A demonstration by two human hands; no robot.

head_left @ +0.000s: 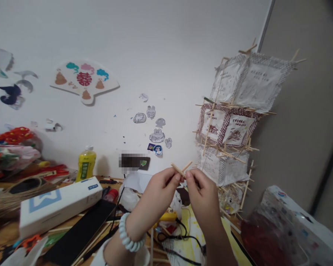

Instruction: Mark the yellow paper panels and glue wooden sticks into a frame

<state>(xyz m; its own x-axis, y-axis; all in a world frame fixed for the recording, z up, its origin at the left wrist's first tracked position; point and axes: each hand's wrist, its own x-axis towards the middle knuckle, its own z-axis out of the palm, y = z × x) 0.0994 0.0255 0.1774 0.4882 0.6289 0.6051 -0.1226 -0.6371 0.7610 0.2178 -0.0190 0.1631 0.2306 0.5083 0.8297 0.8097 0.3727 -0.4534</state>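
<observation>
Two short wooden sticks (178, 170) cross each other in front of me, above the cluttered table. My left hand (162, 188) is closed, its thumb and fingers pinching the sticks near their crossing. From the other side my right hand (202, 190) pinches them too, its fingertips almost touching the left ones. The lower ends of the sticks are hidden by my fingers. A pale blue coil band (127, 233) circles my left wrist. Behind my right hand stands a tall tiered lantern (227, 125) of sticks and printed paper panels.
At left, a long white box (61, 203) lies beside a black flat panel (83, 232). A yellow drink bottle (86, 162) stands by the wall. Below my hands are a yellow-handled tool (169, 217) and black cable (190, 236). A plastic-wrapped box (299, 225) sits at right.
</observation>
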